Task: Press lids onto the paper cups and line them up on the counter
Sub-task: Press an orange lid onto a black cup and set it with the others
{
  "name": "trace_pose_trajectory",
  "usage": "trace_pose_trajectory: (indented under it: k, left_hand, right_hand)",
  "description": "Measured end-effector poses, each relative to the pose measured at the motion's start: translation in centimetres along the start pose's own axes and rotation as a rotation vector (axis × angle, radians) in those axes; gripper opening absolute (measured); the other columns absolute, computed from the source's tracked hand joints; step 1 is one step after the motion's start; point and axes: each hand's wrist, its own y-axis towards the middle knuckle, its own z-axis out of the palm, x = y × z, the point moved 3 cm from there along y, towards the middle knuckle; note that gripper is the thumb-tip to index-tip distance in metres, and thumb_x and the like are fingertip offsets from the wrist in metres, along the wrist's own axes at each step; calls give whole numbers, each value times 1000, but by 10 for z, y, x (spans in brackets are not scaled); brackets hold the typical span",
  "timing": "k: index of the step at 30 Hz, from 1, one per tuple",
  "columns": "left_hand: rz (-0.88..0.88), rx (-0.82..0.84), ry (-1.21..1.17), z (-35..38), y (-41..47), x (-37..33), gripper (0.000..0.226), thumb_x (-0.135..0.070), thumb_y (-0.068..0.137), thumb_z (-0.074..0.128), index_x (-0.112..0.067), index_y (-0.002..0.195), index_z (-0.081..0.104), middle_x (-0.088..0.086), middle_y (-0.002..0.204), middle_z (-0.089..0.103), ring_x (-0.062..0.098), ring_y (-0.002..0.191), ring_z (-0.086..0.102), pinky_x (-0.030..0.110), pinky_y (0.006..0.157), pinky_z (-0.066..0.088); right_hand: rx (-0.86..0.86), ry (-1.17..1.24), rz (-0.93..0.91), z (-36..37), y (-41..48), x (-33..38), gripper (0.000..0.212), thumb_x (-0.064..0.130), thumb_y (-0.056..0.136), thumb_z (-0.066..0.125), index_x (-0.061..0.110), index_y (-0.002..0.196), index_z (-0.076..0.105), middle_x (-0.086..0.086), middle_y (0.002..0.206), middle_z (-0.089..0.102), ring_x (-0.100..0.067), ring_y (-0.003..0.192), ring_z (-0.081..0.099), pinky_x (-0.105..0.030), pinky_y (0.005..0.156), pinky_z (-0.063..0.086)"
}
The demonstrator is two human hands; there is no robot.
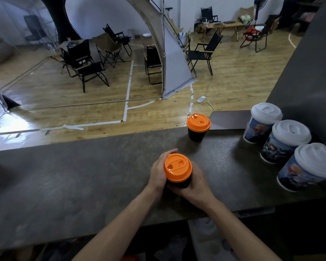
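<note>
A black paper cup with an orange lid (177, 168) stands on the dark counter (83, 176) near its middle. My left hand (159, 171) grips its left side and my right hand (195, 182) wraps its right side and base. A second black cup with an orange lid (198, 125) stands alone near the counter's far edge. At the right, three printed cups with white lids form a diagonal row: the far one (263, 122), the middle one (285, 141) and the near one (309, 166).
A dark flat board (230, 119) lies at the far edge behind the white-lidded cups. A grey wall (309, 72) bounds the counter on the right. Beyond the counter are a wooden floor, folding chairs and a tent.
</note>
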Motion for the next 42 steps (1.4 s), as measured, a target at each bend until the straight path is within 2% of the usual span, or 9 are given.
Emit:
trace_pose_trajectory:
  k: [4,8,13,16,18,23,30,37,42]
  left_hand:
    - [-38,-9,-45,0,1,3,43,-30,111,33,-13,126,70,7,119,75,18,116,68,15,90,51]
    - [-116,140,19,-6,9,-2,49,-46,105,38,-19,123,74,4,116,77,17,117,68,32,109,43]
    - [-66,33,80,-5,-1,-10,49,-28,111,30,-16,116,77,-2,110,78,7,106,69,20,94,44]
    - [-189,-70,-57,-4,-1,-14,49,-38,108,38,-13,98,79,5,98,79,19,103,69,31,93,49]
    - [-303,16,-163,-3,0,-31,62,-54,107,33,-12,100,78,12,101,79,26,106,68,38,93,52]
    - [167,352,-201,-2,23,-144,84,-65,103,8,-7,149,47,17,144,59,33,137,53,54,117,35]
    - [532,268,-125,15,20,-312,104,-81,72,64,-4,141,53,20,131,67,34,123,64,48,103,53]
    - [522,351,-228,29,5,-359,67,-47,91,66,-1,138,56,24,129,67,36,119,66,45,99,55]
    - [450,434,-208,30,-2,-365,65,-53,94,60,-5,138,59,18,133,66,31,124,64,41,102,53]
  right_hand:
    - [-46,26,49,-1,-2,1,79,59,54,92,38,120,54,15,116,63,-1,110,61,-32,93,52]
    - [15,-3,48,-1,1,-6,77,55,58,91,27,123,59,9,115,64,-10,112,62,-45,95,51]
    - [18,47,59,0,2,-5,83,55,56,93,32,127,56,14,122,66,-6,117,61,-38,99,51]
    - [20,162,132,-5,3,1,73,48,54,94,32,116,58,11,114,71,-4,110,65,-30,94,52]
    - [9,283,181,-15,11,17,71,45,54,94,27,115,61,7,109,75,-11,108,69,-25,88,52]
    - [-14,543,67,-74,66,132,52,35,79,81,15,124,63,-3,109,73,-15,102,72,-21,80,56]
    - [-76,673,-138,-129,118,259,49,29,89,77,9,128,55,-18,123,68,-27,111,70,-34,90,59]
    - [29,888,-178,-154,124,300,34,32,100,54,5,118,65,-21,113,69,-25,90,71,-36,88,59]
    - [116,959,-187,-157,120,311,50,49,103,41,9,126,61,-11,100,74,-22,80,69,-34,77,55]
